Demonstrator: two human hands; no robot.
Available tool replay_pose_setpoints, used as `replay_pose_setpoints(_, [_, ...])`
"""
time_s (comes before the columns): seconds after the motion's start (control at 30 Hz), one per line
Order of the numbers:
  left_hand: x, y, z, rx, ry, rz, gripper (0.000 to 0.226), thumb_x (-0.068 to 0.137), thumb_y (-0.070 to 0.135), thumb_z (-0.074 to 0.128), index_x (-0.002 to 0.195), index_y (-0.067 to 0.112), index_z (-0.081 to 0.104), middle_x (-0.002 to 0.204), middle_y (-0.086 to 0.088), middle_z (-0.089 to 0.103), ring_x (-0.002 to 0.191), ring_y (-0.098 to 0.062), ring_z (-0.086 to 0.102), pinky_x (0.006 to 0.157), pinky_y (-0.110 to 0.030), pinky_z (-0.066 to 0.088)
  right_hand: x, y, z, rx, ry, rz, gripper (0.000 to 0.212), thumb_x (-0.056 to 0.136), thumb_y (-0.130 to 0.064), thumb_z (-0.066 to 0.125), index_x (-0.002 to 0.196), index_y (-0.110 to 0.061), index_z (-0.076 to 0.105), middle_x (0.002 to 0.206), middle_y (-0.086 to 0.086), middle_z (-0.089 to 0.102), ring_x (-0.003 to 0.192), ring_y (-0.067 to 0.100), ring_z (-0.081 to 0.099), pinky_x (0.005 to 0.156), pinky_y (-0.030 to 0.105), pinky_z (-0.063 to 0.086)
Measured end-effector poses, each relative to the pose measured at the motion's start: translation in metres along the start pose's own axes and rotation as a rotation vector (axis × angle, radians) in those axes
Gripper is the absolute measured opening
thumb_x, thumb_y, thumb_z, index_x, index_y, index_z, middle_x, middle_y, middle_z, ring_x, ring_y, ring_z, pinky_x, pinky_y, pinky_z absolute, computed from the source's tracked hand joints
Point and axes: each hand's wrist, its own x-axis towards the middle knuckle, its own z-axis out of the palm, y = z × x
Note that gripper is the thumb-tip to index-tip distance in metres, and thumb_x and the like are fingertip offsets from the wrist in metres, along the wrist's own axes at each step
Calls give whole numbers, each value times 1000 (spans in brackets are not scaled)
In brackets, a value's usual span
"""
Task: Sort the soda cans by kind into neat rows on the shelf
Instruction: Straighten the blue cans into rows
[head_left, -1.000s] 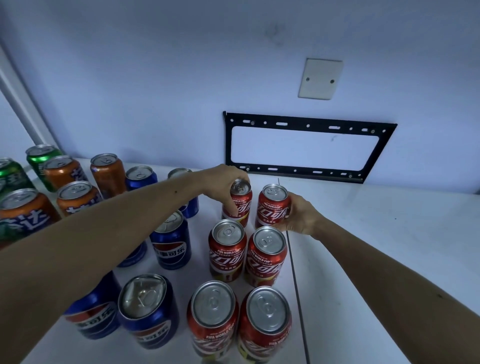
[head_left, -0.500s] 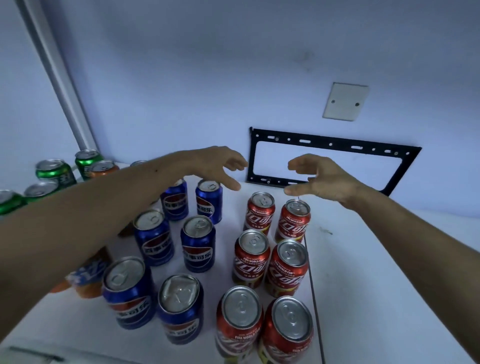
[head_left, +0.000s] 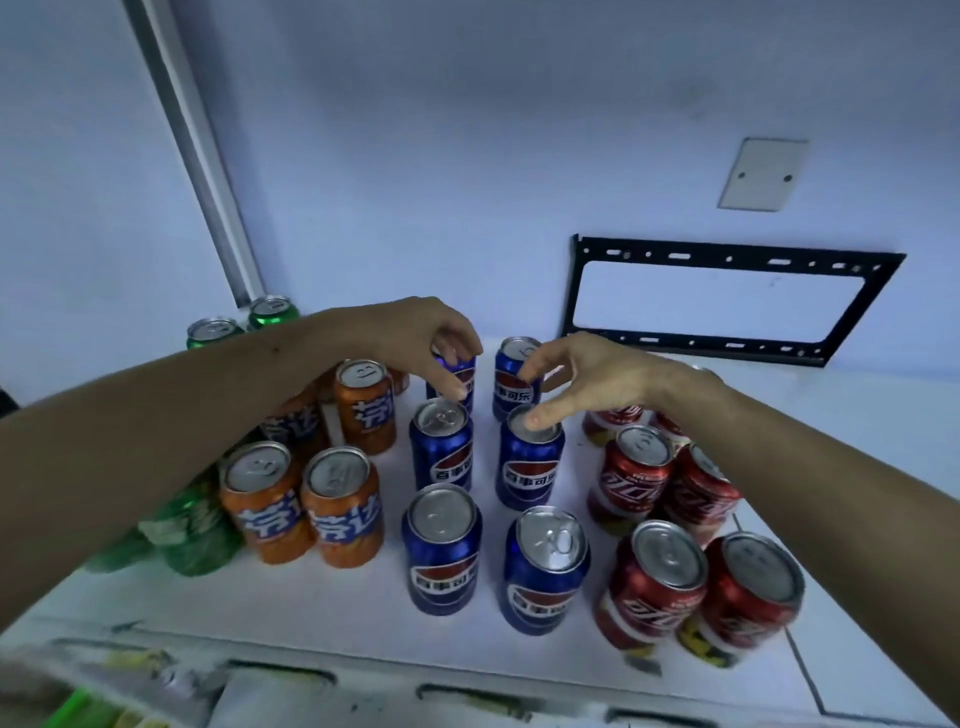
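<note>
The pale bluish wall fills the upper half of the frame, with a grey vertical strip running down its upper left. Below it the white flat shelf spans the lower half. A black rectangular metal bracket sits on the wall at right of centre, under a small white square cover plate.

2 bare forearms reach in from the lower corners. The left hand, at centre frame, has its fingers and thumb curled over the top of the rear-left blue cola can, gripping it. The right hand hovers just right of it with fingers spread and loosely bent around the rear-right blue cola can; whether they touch it, I cannot tell.

The cans stand upright in paired columns: 6 blue cola cans in the middle, red cola cans at lower right, orange soda cans left of centre, and green soda cans at far left, partly hidden by the left arm.
</note>
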Motion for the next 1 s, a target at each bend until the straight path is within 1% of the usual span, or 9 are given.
replay_pose_setpoints(0.1, [-13,0,12,7,-146,8,60,59,53,82,114,41,60,113,24,61,100,7,60,71,-11,51,-3,-10,15,-62,-48,57,76,62,-45,86,129,-24,55,130,-7,57,113,11,55,95,28,46])
replay_pose_setpoints(0.17, [-18,1,20,74,-188,34,64,61,54,80,120,37,59,117,23,58,101,8,56,77,-9,45,-6,-16,23,-135,-53,83,75,64,-43,85,131,-24,55,130,-8,56,111,10,53,90,24,41])
replay_pose_setpoints(0.3, [-19,1,31,160,-160,90,63,68,39,82,125,25,59,127,11,59,106,0,53,77,-9,39,-11,-22,29,-224,5,96,60,68,-39,83,122,-22,62,122,-4,63,98,12,56,81,25,42])
replay_pose_setpoints(0.47, [-21,4,34,153,-136,88,58,70,27,83,124,21,61,122,8,62,84,11,53,63,-3,40,-21,-26,29,-255,11,144,54,67,-42,82,115,-23,66,114,-5,67,100,16,60,86,32,49])
replay_pose_setpoints(0.6, [-20,10,36,138,-160,94,59,70,24,82,125,19,61,124,6,63,96,2,55,73,-5,42,-28,-26,31,-280,2,159,50,65,-46,82,108,-25,69,106,-6,69,98,17,63,86,32,51])
replay_pose_setpoints(0.73, [-18,15,42,140,-155,115,59,73,22,80,128,18,59,122,5,64,88,7,54,67,0,42,-32,-26,34,-273,13,180,54,64,-46,82,110,-23,67,105,-5,68,97,17,64,82,29,51])
replay_pose_setpoints(0.83, [-19,15,43,152,-162,129,60,76,22,78,131,20,56,129,5,60,101,2,52,71,-3,40,-33,-26,36,-284,20,180,59,66,-45,81,117,-21,63,110,-4,65,103,16,59,83,27,44])
replay_pose_setpoints(0.93, [-26,14,43,112,-153,124,64,78,25,75,137,23,49,138,5,53,119,-6,50,86,-12,40,-39,-30,36,-258,5,196,76,69,-46,80,134,-20,50,128,-1,59,119,21,54,96,31,43])
replay_pose_setpoints(1.0, [-37,17,41,79,-70,139,64,79,30,73,138,26,47,141,4,49,123,-10,47,89,-18,40,-48,-34,34,-232,76,168,78,70,-47,80,136,-19,49,134,0,56,122,20,53,101,34,43])
